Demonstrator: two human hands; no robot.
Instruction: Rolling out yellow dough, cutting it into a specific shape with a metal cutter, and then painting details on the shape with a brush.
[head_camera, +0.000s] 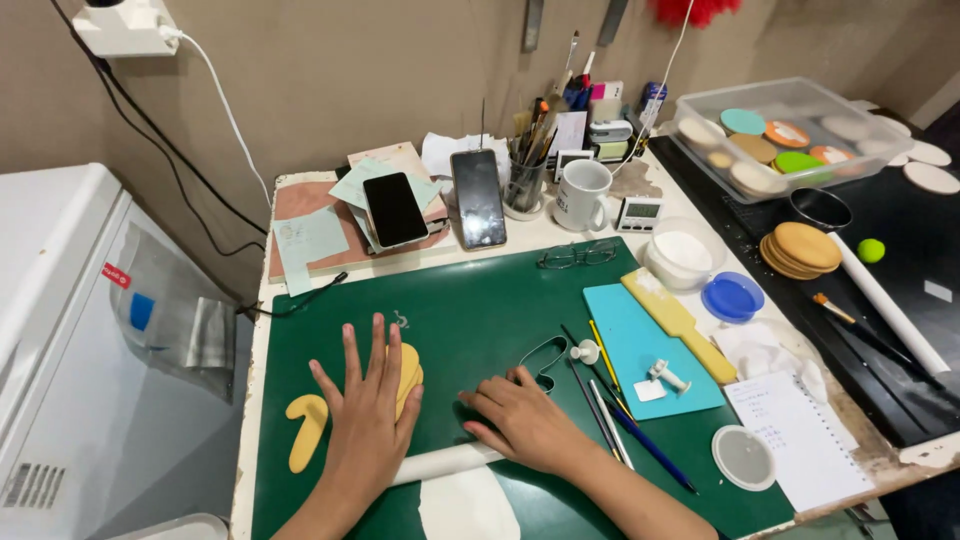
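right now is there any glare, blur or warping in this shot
Head view: even light, soft shadows under the left hand and right hand; mild glare on the two phones; sharp throughout; wide-lens bowing at the edges, seen on the white appliance.

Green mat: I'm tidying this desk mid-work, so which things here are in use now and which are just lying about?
In use: left hand and right hand flat on the white rolling pin; yellow clay; green mat.

Lying about: two phones, white mug, glasses, blue board, notepad, clear tub of discs.
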